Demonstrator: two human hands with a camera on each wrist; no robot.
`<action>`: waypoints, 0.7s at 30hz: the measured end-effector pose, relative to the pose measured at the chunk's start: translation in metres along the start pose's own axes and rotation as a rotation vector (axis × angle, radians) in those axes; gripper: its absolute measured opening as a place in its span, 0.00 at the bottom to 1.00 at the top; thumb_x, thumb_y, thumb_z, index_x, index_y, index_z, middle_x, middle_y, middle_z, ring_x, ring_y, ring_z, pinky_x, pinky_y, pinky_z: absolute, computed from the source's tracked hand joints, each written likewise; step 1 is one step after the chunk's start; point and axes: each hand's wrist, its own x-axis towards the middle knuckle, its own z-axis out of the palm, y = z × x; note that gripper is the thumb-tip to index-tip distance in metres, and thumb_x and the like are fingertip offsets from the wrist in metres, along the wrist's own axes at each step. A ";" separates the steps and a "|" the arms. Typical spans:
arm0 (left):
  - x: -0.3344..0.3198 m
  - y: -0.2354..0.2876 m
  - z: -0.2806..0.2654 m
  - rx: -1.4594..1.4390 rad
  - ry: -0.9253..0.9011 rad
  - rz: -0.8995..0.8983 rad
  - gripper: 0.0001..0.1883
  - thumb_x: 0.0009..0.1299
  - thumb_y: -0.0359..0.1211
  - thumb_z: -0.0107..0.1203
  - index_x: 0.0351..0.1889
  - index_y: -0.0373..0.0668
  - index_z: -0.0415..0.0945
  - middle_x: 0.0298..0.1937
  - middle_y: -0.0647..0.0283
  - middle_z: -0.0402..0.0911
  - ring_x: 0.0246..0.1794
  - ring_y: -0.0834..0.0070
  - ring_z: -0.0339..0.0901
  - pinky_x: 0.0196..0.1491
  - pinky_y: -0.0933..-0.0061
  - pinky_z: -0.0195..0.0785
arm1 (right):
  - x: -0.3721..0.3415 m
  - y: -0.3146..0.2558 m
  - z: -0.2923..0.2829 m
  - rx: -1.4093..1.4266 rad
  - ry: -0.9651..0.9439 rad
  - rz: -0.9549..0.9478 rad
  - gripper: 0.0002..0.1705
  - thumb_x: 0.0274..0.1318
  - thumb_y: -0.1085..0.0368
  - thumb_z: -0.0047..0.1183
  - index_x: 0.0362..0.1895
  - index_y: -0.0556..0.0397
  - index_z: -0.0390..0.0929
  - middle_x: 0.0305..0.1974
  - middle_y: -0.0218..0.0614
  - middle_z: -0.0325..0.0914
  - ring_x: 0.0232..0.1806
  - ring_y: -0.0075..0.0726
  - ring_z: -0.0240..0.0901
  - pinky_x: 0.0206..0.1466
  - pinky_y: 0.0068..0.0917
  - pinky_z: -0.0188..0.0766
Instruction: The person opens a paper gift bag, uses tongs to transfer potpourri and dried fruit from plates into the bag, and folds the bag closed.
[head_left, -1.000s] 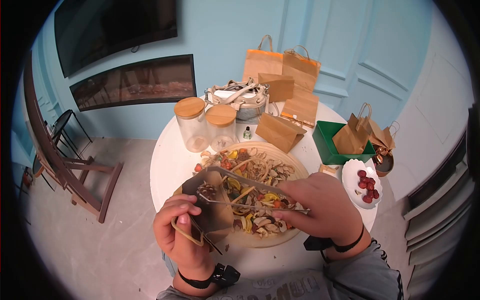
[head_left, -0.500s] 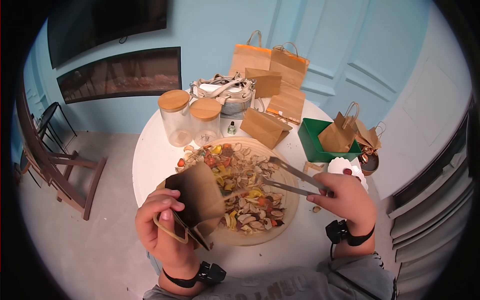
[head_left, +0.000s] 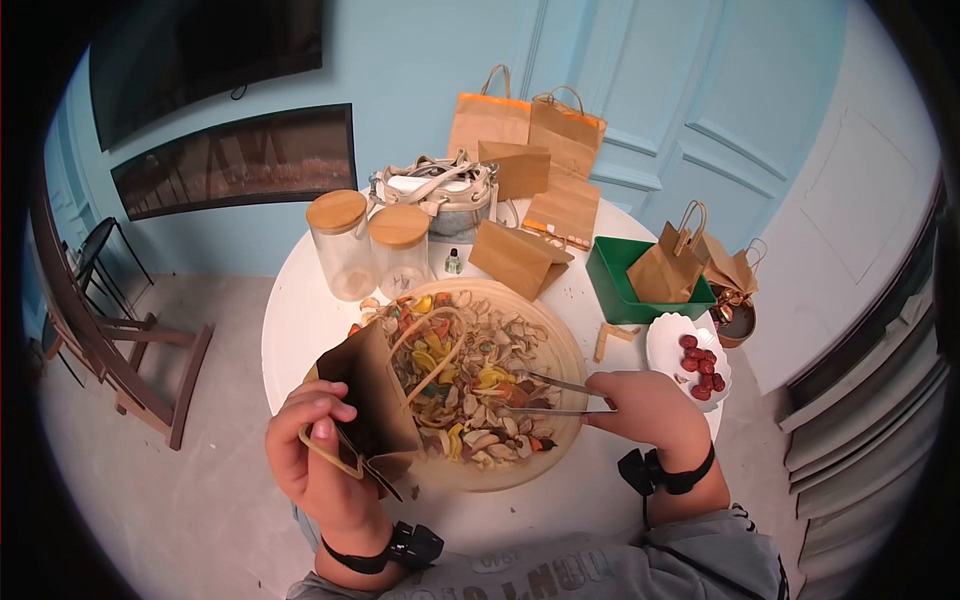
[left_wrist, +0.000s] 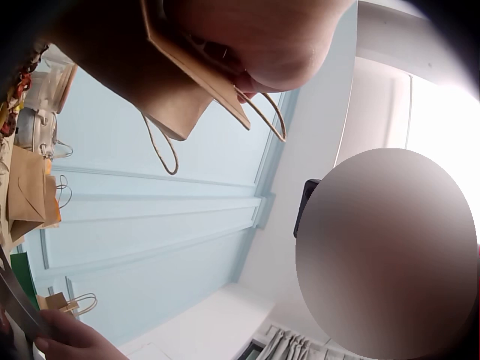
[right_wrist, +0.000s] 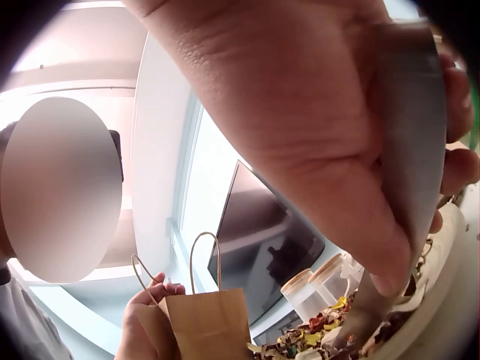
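My left hand [head_left: 322,465] grips a brown kraft paper bag [head_left: 378,405] by its rim and one twisted-paper handle. The bag is tilted over the left side of a round, shallow tray [head_left: 568,432], its mouth turned upward and toward me. Potpourri of dried slices, yellow peel and orange bits [head_left: 490,365] covers the tray. In my right hand [head_left: 655,412] is a pair of metal tongs [head_left: 552,411], arms spread, tips among the pieces at the tray's right. The right wrist view shows the thumb pressed along the broad tongs arm [right_wrist: 412,127].
Two lidded glass jars [head_left: 345,250], a small bottle [head_left: 453,262] and a handbag [head_left: 450,205] stand behind the tray. More paper bags [head_left: 515,260] sit at the back. To the right are a green box [head_left: 612,275] and a scalloped plate [head_left: 665,345] with red dates [head_left: 705,365].
The tongs have left the bag's mouth, where they held a pinecone, and moved right, opening, then down into the potpourri. My left hand still holds the bag, now turned more upright.
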 end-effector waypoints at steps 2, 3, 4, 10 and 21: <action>0.000 0.000 0.000 -0.003 0.002 0.003 0.06 0.68 0.26 0.46 0.40 0.35 0.72 0.31 0.58 0.75 0.41 0.66 0.72 0.52 0.64 0.64 | 0.005 -0.001 0.006 0.000 -0.015 0.006 0.18 0.49 0.51 0.60 0.41 0.46 0.77 0.29 0.38 0.78 0.33 0.46 0.76 0.34 0.39 0.70; 0.000 0.000 0.001 -0.006 0.005 0.003 0.06 0.68 0.26 0.46 0.40 0.35 0.72 0.31 0.58 0.75 0.41 0.66 0.72 0.52 0.64 0.64 | 0.007 -0.001 0.008 0.000 -0.033 0.013 0.18 0.50 0.51 0.59 0.40 0.47 0.76 0.28 0.38 0.78 0.33 0.47 0.76 0.34 0.39 0.70; 0.000 0.000 0.001 -0.006 0.004 0.003 0.06 0.68 0.26 0.46 0.40 0.35 0.72 0.31 0.58 0.75 0.41 0.66 0.72 0.52 0.64 0.64 | 0.008 -0.001 0.009 0.000 -0.032 0.013 0.18 0.50 0.51 0.59 0.40 0.47 0.76 0.28 0.38 0.78 0.33 0.47 0.76 0.34 0.39 0.70; 0.000 0.001 0.000 -0.011 0.007 -0.004 0.06 0.68 0.25 0.46 0.40 0.36 0.72 0.31 0.57 0.75 0.41 0.66 0.72 0.52 0.64 0.64 | 0.012 0.001 0.012 -0.026 0.044 -0.040 0.14 0.51 0.53 0.58 0.35 0.48 0.76 0.25 0.39 0.77 0.29 0.50 0.75 0.32 0.41 0.69; 0.001 0.000 -0.004 -0.058 -0.040 -0.017 0.07 0.69 0.28 0.49 0.42 0.36 0.72 0.33 0.58 0.74 0.43 0.67 0.71 0.53 0.66 0.62 | 0.009 0.000 0.005 0.022 0.212 -0.186 0.10 0.51 0.57 0.59 0.28 0.48 0.75 0.18 0.40 0.72 0.24 0.51 0.72 0.27 0.41 0.66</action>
